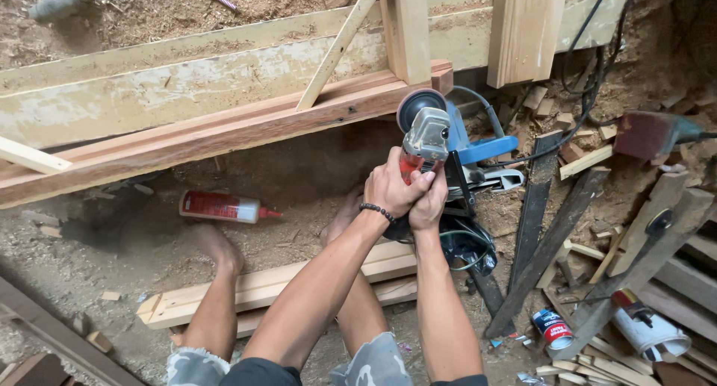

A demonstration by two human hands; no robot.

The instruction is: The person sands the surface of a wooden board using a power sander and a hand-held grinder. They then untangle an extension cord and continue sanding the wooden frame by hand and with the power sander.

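Red-bodied angle grinder (423, 141) with grey metal gear head and dark round disc.
Held upright; disc beside reddish timber beam (224, 132).

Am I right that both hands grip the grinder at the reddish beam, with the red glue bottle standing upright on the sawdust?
Not quite. In the head view the red glue bottle lies on its side. Both the left hand and right hand do grip the grinder at the reddish beam.

Angle grinder (423, 136): dull grey metal head w/ scuffed matt finish, red plastic body, dark abrasive disc. Reddish wood beam (224, 132) rough-sawn and dusty, pale planks (254, 289) smoother, raw, unpainted; sawdust floor (67, 266) loose, gritty. Red plastic bottle (220, 206) semi-gloss, blue plastic saw (478, 151) glossy, small can (553, 328) shiny metal.
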